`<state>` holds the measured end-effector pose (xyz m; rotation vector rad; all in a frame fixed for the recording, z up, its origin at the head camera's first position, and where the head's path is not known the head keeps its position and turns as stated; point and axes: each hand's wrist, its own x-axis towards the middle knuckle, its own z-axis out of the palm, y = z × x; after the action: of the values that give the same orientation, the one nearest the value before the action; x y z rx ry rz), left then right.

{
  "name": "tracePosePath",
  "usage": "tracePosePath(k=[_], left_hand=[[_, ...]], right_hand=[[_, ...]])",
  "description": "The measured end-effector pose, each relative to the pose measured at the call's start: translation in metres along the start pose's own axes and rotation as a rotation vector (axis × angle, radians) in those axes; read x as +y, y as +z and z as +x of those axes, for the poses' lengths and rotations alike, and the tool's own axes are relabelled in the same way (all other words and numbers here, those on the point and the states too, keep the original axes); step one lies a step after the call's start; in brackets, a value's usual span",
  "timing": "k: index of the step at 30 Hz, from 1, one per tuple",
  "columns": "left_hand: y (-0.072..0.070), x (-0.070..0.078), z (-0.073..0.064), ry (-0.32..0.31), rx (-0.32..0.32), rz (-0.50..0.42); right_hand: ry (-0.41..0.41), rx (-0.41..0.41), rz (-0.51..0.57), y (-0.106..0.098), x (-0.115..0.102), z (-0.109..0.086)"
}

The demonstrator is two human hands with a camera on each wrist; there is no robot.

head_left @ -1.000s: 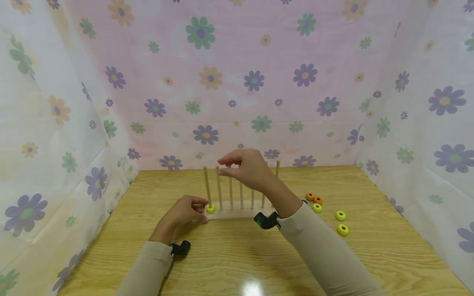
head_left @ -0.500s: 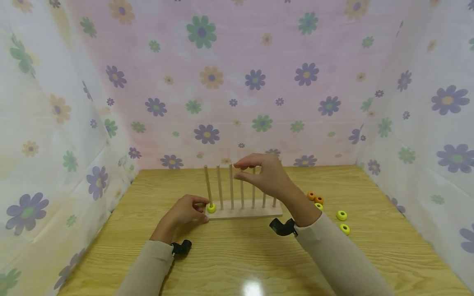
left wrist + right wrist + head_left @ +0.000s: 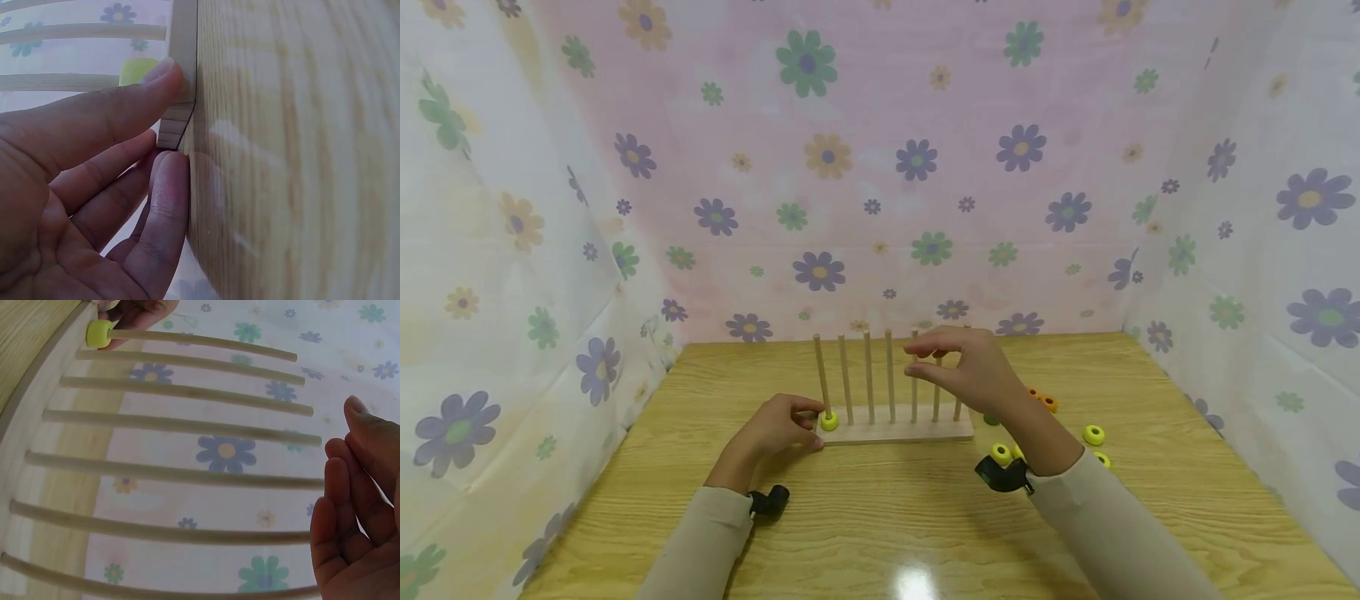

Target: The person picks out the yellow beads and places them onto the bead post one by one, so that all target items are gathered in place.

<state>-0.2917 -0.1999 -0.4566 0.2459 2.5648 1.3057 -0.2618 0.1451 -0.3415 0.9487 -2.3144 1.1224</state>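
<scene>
A wooden peg stand (image 3: 895, 431) with a row of several upright dowels stands across the middle of the table. One yellow ring (image 3: 829, 422) sits at the bottom of its leftmost dowel; the other dowels show bare. My left hand (image 3: 775, 431) holds the stand's left end, thumb at the front edge and fingers round the end, as the left wrist view shows. Raised beside the dowel tops on the right half is my right hand (image 3: 973, 371). Its thumb and fingers are loosely bent and apart, with nothing between them in the right wrist view (image 3: 362, 506).
Right of the stand lie loose rings: a yellow ring (image 3: 1093, 435), another yellow ring (image 3: 1000, 453), an orange ring (image 3: 1049, 404) and a partly hidden green ring (image 3: 992, 419). My right forearm covers part of this group. Flowered cloth (image 3: 880, 167) surrounds the table (image 3: 850, 525).
My right hand has moved rightward and slightly down, from the left dowel tops to the right half. More dowels and rings show now. The left hand and the stand stay nearly still.
</scene>
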Motion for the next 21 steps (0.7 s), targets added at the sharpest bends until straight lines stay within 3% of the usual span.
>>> tracePosePath(k=[12, 21], left_hand=[[-0.001, 0.0, 0.001, -0.011, 0.004, 0.012], [-0.001, -0.002, 0.003, 0.0, -0.003, 0.004]], right_hand=[[0.061, -0.015, -0.005, -0.015, 0.021, -0.023], [0.116, 0.023, -0.043, -0.035, 0.036, -0.04]])
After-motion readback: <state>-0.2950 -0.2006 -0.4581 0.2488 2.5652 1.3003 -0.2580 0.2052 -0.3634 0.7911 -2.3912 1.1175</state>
